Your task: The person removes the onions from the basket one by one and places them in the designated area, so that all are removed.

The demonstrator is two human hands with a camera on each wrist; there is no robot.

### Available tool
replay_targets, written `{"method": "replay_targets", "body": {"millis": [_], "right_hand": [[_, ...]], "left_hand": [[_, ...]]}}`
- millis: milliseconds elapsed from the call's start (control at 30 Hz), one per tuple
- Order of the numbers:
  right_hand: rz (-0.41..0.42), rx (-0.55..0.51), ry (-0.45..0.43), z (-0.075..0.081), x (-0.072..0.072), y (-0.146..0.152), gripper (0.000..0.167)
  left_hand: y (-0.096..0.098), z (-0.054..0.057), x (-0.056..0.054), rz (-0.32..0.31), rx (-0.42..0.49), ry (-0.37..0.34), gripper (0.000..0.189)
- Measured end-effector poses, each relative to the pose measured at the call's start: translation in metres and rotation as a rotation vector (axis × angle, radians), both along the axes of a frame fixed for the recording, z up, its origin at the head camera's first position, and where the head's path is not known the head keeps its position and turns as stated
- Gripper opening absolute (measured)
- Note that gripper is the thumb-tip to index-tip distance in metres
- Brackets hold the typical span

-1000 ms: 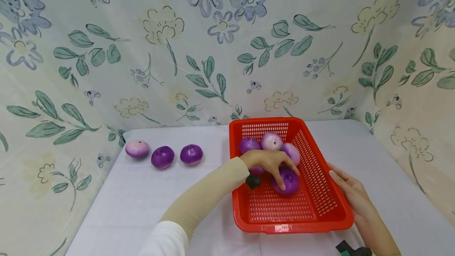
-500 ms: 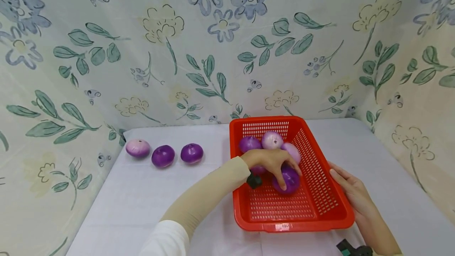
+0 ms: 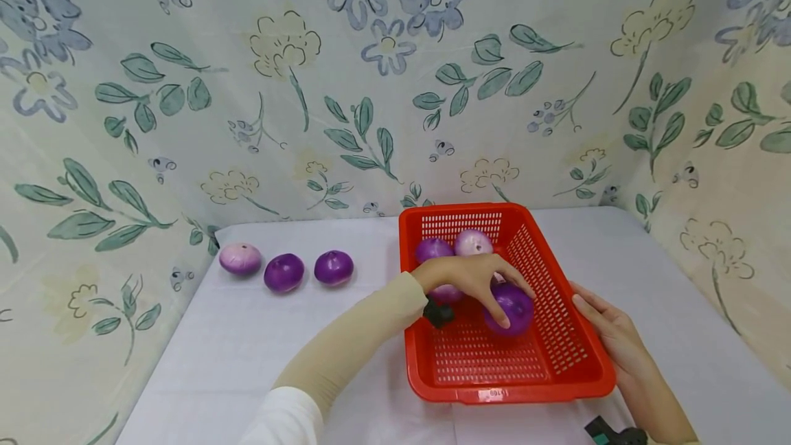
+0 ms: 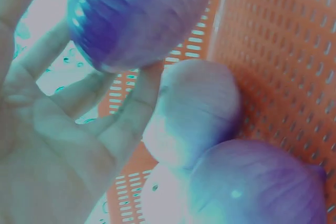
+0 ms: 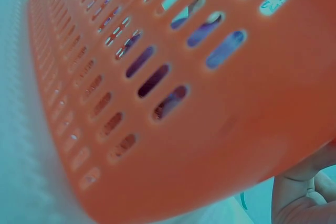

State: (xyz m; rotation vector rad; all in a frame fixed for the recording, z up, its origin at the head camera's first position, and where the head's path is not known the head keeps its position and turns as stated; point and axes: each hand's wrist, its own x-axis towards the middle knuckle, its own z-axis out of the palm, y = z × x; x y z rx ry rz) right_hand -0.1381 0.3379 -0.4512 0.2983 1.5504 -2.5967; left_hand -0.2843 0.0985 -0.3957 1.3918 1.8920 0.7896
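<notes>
My left hand (image 3: 472, 280) grips a purple onion (image 3: 514, 309) inside the red basket (image 3: 482, 393), thumb on the near side and fingers over the far side. In the left wrist view the held onion (image 4: 139, 17) appears raised above the others, with the fingers curled around it. Behind the hand sit a dark purple onion (image 3: 434, 249), a pale onion (image 3: 473, 242) and another purple one (image 3: 446, 294) half under the wrist. My right hand (image 3: 618, 335) holds the basket's right rim, with the perforated wall (image 5: 210, 145) filling the right wrist view.
Left of the basket, three onions lie in a row on the white tablecloth (image 3: 235, 349): a pinkish onion (image 3: 240, 259) and two dark ones, the nearest a purple onion (image 3: 334, 268). A flowered curtain (image 3: 371, 122) hangs behind the table.
The held onion and my left hand have shifted a little to the right in the basket, mostly in the last half second. My right hand stays on the rim.
</notes>
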Motion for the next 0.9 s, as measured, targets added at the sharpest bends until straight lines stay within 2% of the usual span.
{"method": "replay_targets", "body": {"millis": [167, 533, 700, 900], "right_hand": [[0.004, 0.006, 0.008, 0.000, 0.000, -0.001, 0.028], [-0.008, 0.031, 0.011, 0.000, 0.000, -0.002, 0.027], [0.002, 0.029, 0.034, -0.002, -0.001, -0.002, 0.029], [-0.002, 0.024, 0.020, -0.001, 0.000, -0.002, 0.028]], "left_hand": [[-0.010, 0.008, 0.003, 0.021, 0.099, -0.075, 0.059], [-0.039, 0.024, 0.010, 0.109, 0.226, -0.066, 0.059], [-0.055, 0.034, 0.017, 0.192, 0.270, -0.041, 0.058], [-0.076, 0.040, 0.025, 0.304, 0.345, -0.052, 0.055]]}}
